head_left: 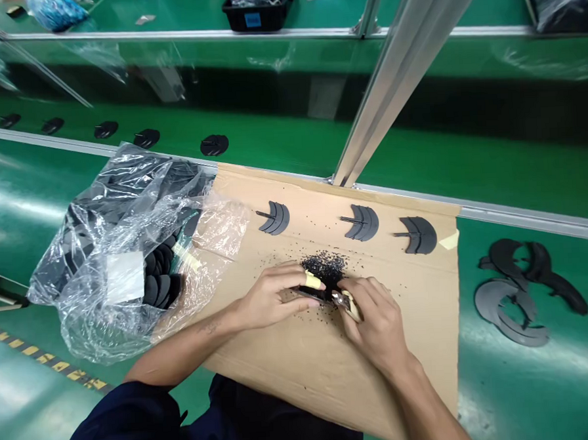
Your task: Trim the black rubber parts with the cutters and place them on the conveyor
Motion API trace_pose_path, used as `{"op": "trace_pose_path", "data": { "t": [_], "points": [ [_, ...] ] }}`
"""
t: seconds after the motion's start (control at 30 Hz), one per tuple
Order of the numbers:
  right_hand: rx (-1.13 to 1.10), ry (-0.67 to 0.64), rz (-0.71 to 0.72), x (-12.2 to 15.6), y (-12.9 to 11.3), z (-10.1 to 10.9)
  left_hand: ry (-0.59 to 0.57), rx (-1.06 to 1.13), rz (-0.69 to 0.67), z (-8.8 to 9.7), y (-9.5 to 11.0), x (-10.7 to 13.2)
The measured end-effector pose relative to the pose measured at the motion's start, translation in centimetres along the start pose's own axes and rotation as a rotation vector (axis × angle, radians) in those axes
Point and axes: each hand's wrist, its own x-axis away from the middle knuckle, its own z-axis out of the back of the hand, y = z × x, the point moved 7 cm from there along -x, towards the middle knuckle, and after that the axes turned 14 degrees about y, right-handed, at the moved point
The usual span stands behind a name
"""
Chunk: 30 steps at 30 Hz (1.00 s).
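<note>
My left hand (273, 296) is closed on a thin black plastic piece (310, 293) that lies on a brown cardboard sheet (416, 286). A yellow finger cot covers one fingertip. My right hand (375, 317) is closed round a small metal tool (345, 303) whose tip meets the black piece. A heap of black shavings (326, 267) lies just beyond both hands. Three black fan-shaped parts (274, 218), (360, 222), (417, 234) rest in a row at the cardboard's far edge.
A clear plastic bag (128, 248) full of black parts lies at the left. Curved grey and black scrap rings (524, 290) sit on the green table at the right. Several black parts (214, 145) ride the green conveyor behind. A slanted aluminium post (390, 77) rises from the rail.
</note>
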Motion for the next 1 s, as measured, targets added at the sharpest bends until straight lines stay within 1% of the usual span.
{"op": "trace_pose_path", "data": {
  "t": [0.1, 0.2, 0.47, 0.6, 0.7, 0.87, 1.0],
  "points": [
    [0.061, -0.027, 0.031, 0.37, -0.10, -0.36, -0.023, -0.018, -0.025, -0.31, 0.14, 0.20],
    [0.088, -0.027, 0.051, 0.46, -0.25, -0.37, -0.027, -0.028, -0.048, -0.38, 0.39, 0.20],
    [0.074, -0.035, 0.033, 0.54, -0.03, -0.36, -0.040, -0.040, -0.058, -0.35, 0.30, 0.23],
    [0.078, -0.040, 0.054, 0.40, -0.31, -0.22, -0.061, -0.038, -0.087, -0.32, 0.56, 0.12],
    [0.110, -0.031, 0.072, 0.30, -0.62, -0.07, -0.070, -0.032, -0.110, -0.34, 0.72, 0.09],
    [0.146, -0.023, 0.049, 0.36, -0.65, -0.19, -0.067, -0.032, -0.110, -0.39, 0.64, 0.13],
    [0.201, 0.023, 0.056, 0.08, -0.43, 0.06, -0.047, -0.061, -0.116, -0.08, 0.88, -0.11]
  ]
}}
